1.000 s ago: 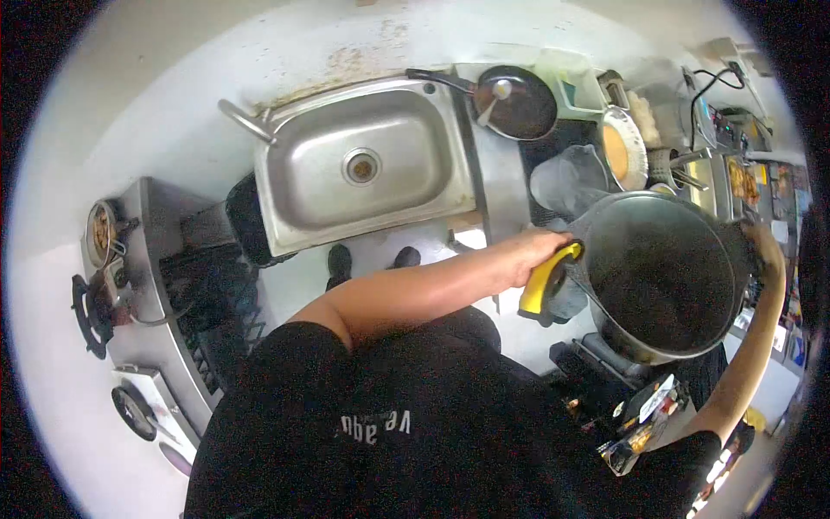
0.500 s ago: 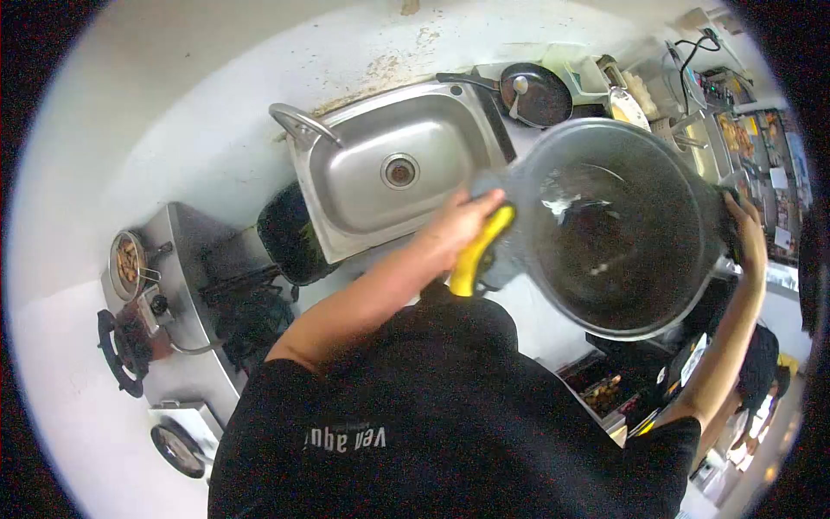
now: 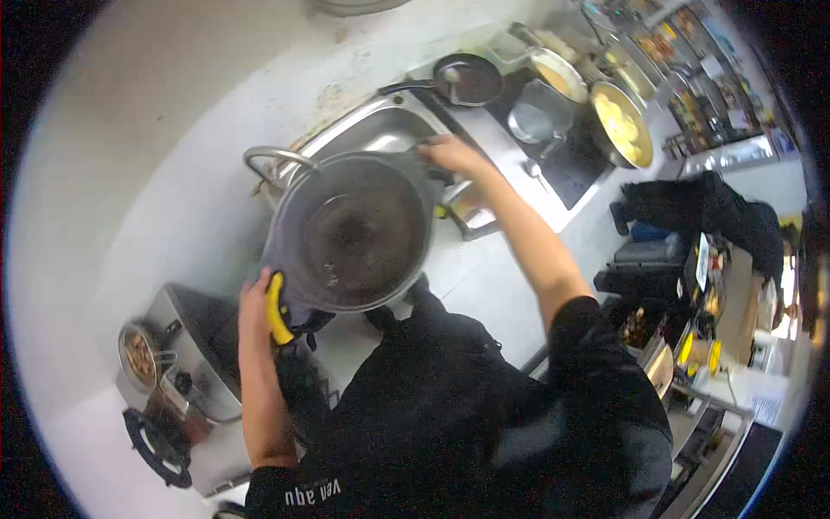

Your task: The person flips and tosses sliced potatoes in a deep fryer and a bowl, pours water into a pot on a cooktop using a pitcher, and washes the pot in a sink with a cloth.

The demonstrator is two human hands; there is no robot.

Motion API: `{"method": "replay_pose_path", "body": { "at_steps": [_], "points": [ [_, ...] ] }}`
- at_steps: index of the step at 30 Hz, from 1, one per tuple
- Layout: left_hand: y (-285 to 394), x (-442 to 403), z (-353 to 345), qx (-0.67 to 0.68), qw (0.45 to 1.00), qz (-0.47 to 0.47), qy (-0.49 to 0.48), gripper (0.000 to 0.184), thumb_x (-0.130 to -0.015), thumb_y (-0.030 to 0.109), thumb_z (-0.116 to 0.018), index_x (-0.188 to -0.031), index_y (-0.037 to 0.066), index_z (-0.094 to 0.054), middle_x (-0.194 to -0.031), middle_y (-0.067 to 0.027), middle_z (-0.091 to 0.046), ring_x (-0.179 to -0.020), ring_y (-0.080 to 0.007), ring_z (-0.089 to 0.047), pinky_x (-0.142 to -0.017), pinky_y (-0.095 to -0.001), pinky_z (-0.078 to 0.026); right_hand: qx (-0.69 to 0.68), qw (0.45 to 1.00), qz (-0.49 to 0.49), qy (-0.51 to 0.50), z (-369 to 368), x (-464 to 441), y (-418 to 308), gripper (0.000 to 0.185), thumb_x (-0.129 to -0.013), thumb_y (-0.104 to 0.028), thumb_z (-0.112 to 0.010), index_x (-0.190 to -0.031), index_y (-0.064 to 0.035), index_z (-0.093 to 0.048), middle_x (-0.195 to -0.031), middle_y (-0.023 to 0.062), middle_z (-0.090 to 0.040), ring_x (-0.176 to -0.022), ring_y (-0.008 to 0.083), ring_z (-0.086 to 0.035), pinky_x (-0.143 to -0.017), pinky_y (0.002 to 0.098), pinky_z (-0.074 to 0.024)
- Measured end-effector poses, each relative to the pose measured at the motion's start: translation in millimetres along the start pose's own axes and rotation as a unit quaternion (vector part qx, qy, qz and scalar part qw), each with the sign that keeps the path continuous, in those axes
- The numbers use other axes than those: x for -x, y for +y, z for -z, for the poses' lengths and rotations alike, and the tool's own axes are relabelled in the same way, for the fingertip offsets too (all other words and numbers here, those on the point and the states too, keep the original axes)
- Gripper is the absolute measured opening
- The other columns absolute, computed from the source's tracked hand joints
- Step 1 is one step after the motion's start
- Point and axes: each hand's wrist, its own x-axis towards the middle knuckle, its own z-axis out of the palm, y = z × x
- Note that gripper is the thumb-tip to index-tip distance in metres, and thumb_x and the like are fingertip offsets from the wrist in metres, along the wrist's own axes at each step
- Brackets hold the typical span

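A large dark pot [image 3: 354, 229] hangs between my two hands, over the near part of the steel sink [image 3: 380, 130], with a little liquid at its bottom. My left hand [image 3: 258, 303] is closed on the pot's near-left handle, with a yellow-and-dark cloth or mitt [image 3: 277, 310] at the grip. On the far-right handle my right hand [image 3: 451, 157] is closed, its fingertips partly hidden. The curved faucet [image 3: 275, 156] stands just beyond the pot's left rim.
A frying pan [image 3: 467, 80] lies right of the sink. Farther right are a clear container [image 3: 540, 112], a spoon [image 3: 537, 175] and a pan of yellow food [image 3: 621, 128]. At the lower left, a bowl of brown pieces [image 3: 140, 355] stands beside a burner [image 3: 158, 445].
Both my hands have carried the pot left, from the right-hand counter to the sink. The view has turned, and the pan of yellow food now shows.
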Motion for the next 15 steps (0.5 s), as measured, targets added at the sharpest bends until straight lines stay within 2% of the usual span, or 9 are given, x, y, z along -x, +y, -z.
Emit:
{"method": "replay_pose_path", "body": {
  "at_steps": [2,4,6,8,10,12,13,14,15],
  "points": [
    [-5.0,-8.9,18.5,0.008,0.997,-0.066,0.036,0.048,-0.089,0.029,-0.064,-0.121,-0.004,-0.051,-0.101,-0.0120,-0.062,-0.076,-0.0207,-0.061,-0.056,-0.0323,-0.049,-0.049,0.998,0.030,-0.028,-18.6,9.3,-21.7,0.046,-0.089,-0.034,-0.058,-0.119,0.0009,-0.059,-0.116,0.0212,-0.062,-0.109,0.0300,-0.058,-0.094,0.0377,-0.0437],
    [-1.9,-12.1,34.1,-0.005,0.998,-0.040,0.055,0.052,-0.088,0.028,-0.065,-0.124,-0.005,-0.049,-0.105,-0.0126,-0.061,-0.082,-0.0215,-0.061,-0.063,-0.0330,-0.050,-0.059,0.997,0.042,-0.039,-54.8,-30.3,-4.0,0.040,-0.088,-0.031,-0.060,-0.113,-0.0001,-0.063,-0.104,0.0180,-0.067,-0.097,0.0251,-0.061,-0.085,0.0367,-0.0459],
    [-11.0,-26.9,53.3,0.012,0.995,-0.074,0.062,0.053,-0.088,0.028,-0.066,-0.125,-0.006,-0.048,-0.107,-0.0127,-0.061,-0.086,-0.0219,-0.061,-0.067,-0.0332,-0.050,-0.104,0.993,0.018,-0.057,-63.1,-19.9,-26.2,0.038,-0.089,-0.030,-0.059,-0.112,0.0003,-0.064,-0.107,0.0178,-0.066,-0.100,0.0245,-0.060,-0.086,0.0354,-0.0460],
    [-16.2,-43.2,60.4,0.029,0.991,-0.107,0.072,0.055,-0.087,0.029,-0.066,-0.125,-0.006,-0.048,-0.109,-0.0128,-0.061,-0.090,-0.0223,-0.061,-0.071,-0.0333,-0.051,-0.131,0.990,0.034,-0.036,-97.3,-55.2,-12.7,0.042,-0.088,-0.031,-0.060,-0.116,0.0015,-0.061,-0.111,0.0194,-0.064,-0.103,0.0274,-0.060,-0.089,0.0361,-0.0454],
    [-16.2,-47.2,62.7,0.030,0.975,-0.091,0.200,0.065,-0.086,0.031,-0.068,-0.132,-0.007,-0.041,-0.116,-0.0157,-0.059,-0.095,-0.0233,-0.061,-0.076,-0.0333,-0.050,-0.154,0.986,0.052,-0.027,-103.0,-60.7,-19.4,0.047,-0.087,-0.032,-0.061,-0.120,0.0028,-0.058,-0.116,0.0211,-0.062,-0.106,0.0302,-0.059,-0.092,0.0369,-0.0447],
    [-16.6,-45.6,67.9,0.017,0.977,-0.090,0.191,0.072,-0.085,0.032,-0.069,-0.135,-0.008,-0.036,-0.119,-0.0174,-0.057,-0.097,-0.0240,-0.061,-0.078,-0.0334,-0.050,-0.213,0.974,0.030,-0.070,-103.8,-58.5,-27.2,0.052,-0.087,-0.036,-0.061,-0.123,0.0021,-0.056,-0.121,0.0220,-0.059,-0.112,0.0335,-0.057,-0.096,0.0378,-0.0430],
    [-15.2,-43.0,70.7,0.003,0.980,-0.091,0.175,0.078,-0.085,0.033,-0.069,-0.138,-0.009,-0.030,-0.121,-0.0191,-0.056,-0.098,-0.0247,-0.060,-0.079,-0.0335,-0.050,-0.214,0.973,0.032,-0.081,-100.2,-52.7,-34.1,0.052,-0.087,-0.036,-0.061,-0.123,0.0021,-0.056,-0.121,0.0220,-0.059,-0.112,0.0335,-0.057,-0.096,0.0378,-0.0430],
    [-14.6,-41.6,72.6,0.004,0.979,-0.089,0.186,0.078,-0.085,0.033,-0.069,-0.138,-0.009,-0.030,-0.121,-0.0191,-0.056,-0.098,-0.0247,-0.060,-0.079,-0.0335,-0.050,-0.130,0.989,0.070,-0.021,-92.0,-47.1,-38.6,0.050,-0.088,-0.034,-0.060,-0.122,0.0028,-0.056,-0.121,0.0209,-0.059,-0.110,0.0334,-0.057,-0.094,0.0382,-0.0438],
    [-16.3,-42.1,74.4,0.007,0.983,-0.098,0.155,0.085,-0.083,0.034,-0.071,-0.140,-0.010,-0.025,-0.123,-0.0210,-0.054,-0.097,-0.0251,-0.061,-0.075,-0.0337,-0.051,-0.046,0.992,0.109,0.039,-84.7,-43.2,-37.1,0.048,-0.089,-0.033,-0.060,-0.121,0.0036,-0.056,-0.121,0.0198,-0.060,-0.109,0.0334,-0.058,-0.091,0.0386,-0.0447]
  ]
}}
